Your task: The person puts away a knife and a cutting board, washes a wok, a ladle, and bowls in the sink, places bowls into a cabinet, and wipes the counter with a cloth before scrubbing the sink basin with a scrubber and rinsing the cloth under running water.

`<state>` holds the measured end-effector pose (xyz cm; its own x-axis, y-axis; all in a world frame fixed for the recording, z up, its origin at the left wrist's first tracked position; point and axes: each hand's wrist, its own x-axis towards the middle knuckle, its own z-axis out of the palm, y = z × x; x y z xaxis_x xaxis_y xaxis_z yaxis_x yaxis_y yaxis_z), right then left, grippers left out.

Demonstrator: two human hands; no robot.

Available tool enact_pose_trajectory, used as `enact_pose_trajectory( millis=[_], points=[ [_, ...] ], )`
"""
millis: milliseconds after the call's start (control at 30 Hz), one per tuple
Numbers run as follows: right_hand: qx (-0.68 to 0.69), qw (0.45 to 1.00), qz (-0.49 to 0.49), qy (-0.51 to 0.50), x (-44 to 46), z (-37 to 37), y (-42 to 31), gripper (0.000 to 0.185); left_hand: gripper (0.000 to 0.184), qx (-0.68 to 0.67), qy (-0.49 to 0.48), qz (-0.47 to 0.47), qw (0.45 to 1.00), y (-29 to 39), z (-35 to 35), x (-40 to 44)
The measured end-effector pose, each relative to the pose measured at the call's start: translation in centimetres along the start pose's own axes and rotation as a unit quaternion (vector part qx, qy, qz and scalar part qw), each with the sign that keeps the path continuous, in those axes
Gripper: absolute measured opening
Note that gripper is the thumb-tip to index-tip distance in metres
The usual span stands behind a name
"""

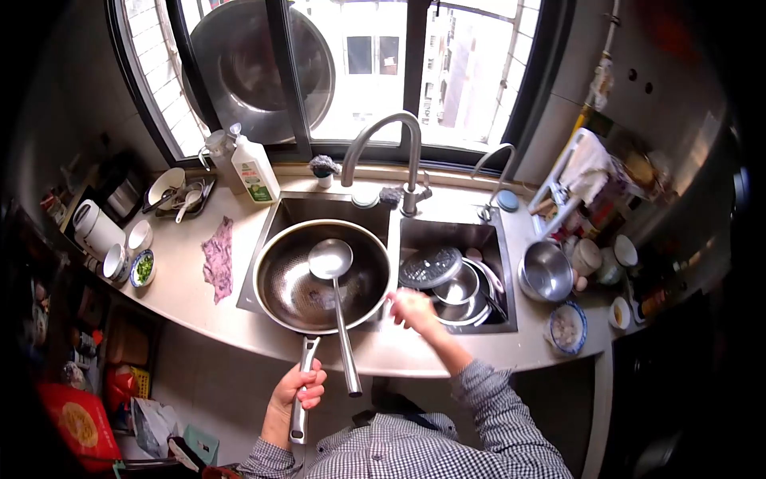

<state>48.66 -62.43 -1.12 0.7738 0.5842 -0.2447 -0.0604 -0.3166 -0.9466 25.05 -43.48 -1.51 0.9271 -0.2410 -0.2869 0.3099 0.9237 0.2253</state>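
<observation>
A large wok (279, 279) sits over the left sink basin and its front edge. My left hand (301, 385) is closed around the wok's long metal handle (311, 351). Resting in the wok is a steel ladle (330, 259), bowl inside and handle sticking out over the front rim toward me. My right hand (412, 310) is at the wok's right rim, fingers partly bent. Its fingertips are blurred, and whether they grip the rim or only come close I cannot tell. A curved faucet (411, 152) rises behind the wok.
The right sink basin (504, 275) holds a lid (431, 267) and steel bowls. A pink cloth (217, 259) and a bowl of chopped greens (144, 268) lie left. A white pump bottle (255, 169) stands behind. On the right are a steel pot (546, 271) and a patterned bowl (567, 328).
</observation>
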Motion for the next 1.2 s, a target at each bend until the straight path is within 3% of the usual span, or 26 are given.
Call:
enact_pose_trajectory(
  millis=[67, 133, 200, 267, 300, 367, 400, 467, 567, 667, 700, 733, 767, 833, 867, 900, 933, 967, 1000, 1067, 1100, 1133, 1167, 1200],
  points=[
    [0.019, 0.989, -0.004, 0.147, 7.5, -3.4, 1.7, 0.035, 0.013, -0.014, 0.018, -0.009, 1.0, 1.5, 0.3, 1.4],
    [-0.076, 0.959, -0.07, 0.264, 15.2, -6.8, 3.8, 0.038, 0.013, -0.035, 0.036, -0.02, 0.999, 3.0, 0.1, 2.9],
    [-0.157, 0.943, -0.024, 0.291, 19.4, -10.1, 1.3, 0.043, 0.014, -0.053, 0.046, -0.029, 0.997, 4.1, -0.4, 4.4],
    [-0.092, 0.918, -0.108, 0.369, 27.1, -12.0, 3.5, 0.045, 0.014, -0.066, 0.059, -0.031, 0.996, 5.1, -0.8, 5.7],
    [-0.101, 0.917, -0.13, 0.363, 29.3, -12.9, 3.4, 0.043, 0.014, -0.07, 0.067, -0.028, 0.995, 5.5, -1.1, 6.4],
    [-0.145, 0.936, -0.082, 0.311, 30.6, -13.9, 1.4, 0.04, 0.014, -0.078, 0.086, -0.028, 0.993, 6.0, -1.9, 7.4],
    [-0.179, 0.948, -0.014, 0.264, 29.6, -14.2, -1.0, 0.04, 0.014, -0.075, 0.098, -0.032, 0.992, 6.2, -2.2, 7.7],
    [-0.263, 0.915, 0.005, 0.306, 30.8, -14.6, -0.2, 0.041, 0.014, -0.066, 0.116, -0.043, 0.99, 6.6, -2.8, 8.6],
    [-0.057, 0.952, -0.005, 0.301, 32.1, -16.5, 2.6, 0.043, 0.015, -0.06, 0.155, -0.081, 0.983, 7.2, -4.3, 8.8],
    [0.008, 0.964, -0.056, 0.259, 33.9, -17.5, 6.0, 0.039, 0.014, 0.04, 0.215, -0.124, 0.968, 8.8, -5.0, 8.5],
    [0.026, 0.969, -0.067, 0.236, 33.5, -17.6, 6.4, 0.036, 0.015, 0.121, 0.285, -0.138, 0.941, 9.3, -3.9, 8.8],
    [-0.079, 0.971, -0.04, 0.222, 32.1, -17.8, 5.9, 0.033, 0.018, 0.215, 0.303, -0.15, 0.916, 9.7, -4.3, 8.7],
    [-0.047, 0.97, -0.056, 0.232, 30.2, -17.4, 5.6, 0.034, 0.02, 0.332, 0.313, -0.155, 0.876, 10.5, -4.6, 8.5],
    [-0.055, 0.962, -0.087, 0.253, 25.5, -17.0, 5.9, 0.036, 0.028, 0.527, 0.353, -0.151, 0.758, 11.5, -3.9, 8.6],
    [-0.103, 0.968, -0.035, 0.228, 22.7, -17.3, 5.7, 0.031, 0.028, 0.58, 0.366, -0.15, 0.712, 12.0, -4.4, 8.2],
    [-0.049, 0.975, 0.001, 0.216, 19.9, -16.9, 6.6, 0.027, 0.029, 0.632, 0.372, -0.161, 0.661, 12.6, -4.2, 8.1],
    [-0.008, 0.973, -0.046, 0.226, 16.7, -15.7, 6.6, 0.023, 0.029, 0.681, 0.374, -0.171, 0.605, 13.2, -3.9, 8.1],
    [-0.071, 0.969, -0.042, 0.233, 13.8, -14.8, 8.1, 0.021, 0.03, 0.844, 0.305, -0.094, 0.432, 13.6, -4.6, 7.6],
    [-0.128, 0.971, -0.002, 0.202, 10.8, -14.0, 8.3, 0.02, 0.028, 0.845, 0.328, -0.121, 0.405, 14.0, -2.3, 8.6],
    [-0.177, 0.961, 0.028, 0.21, 5.8, -12.2, 8.9, 0.019, 0.024, 0.912, 0.244, 0.01, 0.331, 14.6, -1.7, 9.7],
    [-0.185, 0.955, 0.068, 0.221, 3.8, -11.6, 8.1, 0.018, 0.022, 0.906, 0.237, 0.058, 0.347, 14.1, -0.1, 11.4],
    [-0.235, 0.936, 0.054, 0.258, 2.4, -11.3, 8.6, 0.015, 0.023, 0.879, 0.234, 0.08, 0.409, 13.5, 0.5, 12.9],
    [-0.29, 0.906, 0.037, 0.306, 1.4, -11.2, 8.9, 0.013, 0.026, 0.828, 0.212, 0.118, 0.505, 12.3, 0.6, 14.8],
    [-0.343, 0.87, 0.018, 0.353, 0.6, -11.3, 9.0, 0.012, 0.031, 0.806, 0.193, 0.106, 0.549, 10.9, 1.1, 16.6]
  ],
)
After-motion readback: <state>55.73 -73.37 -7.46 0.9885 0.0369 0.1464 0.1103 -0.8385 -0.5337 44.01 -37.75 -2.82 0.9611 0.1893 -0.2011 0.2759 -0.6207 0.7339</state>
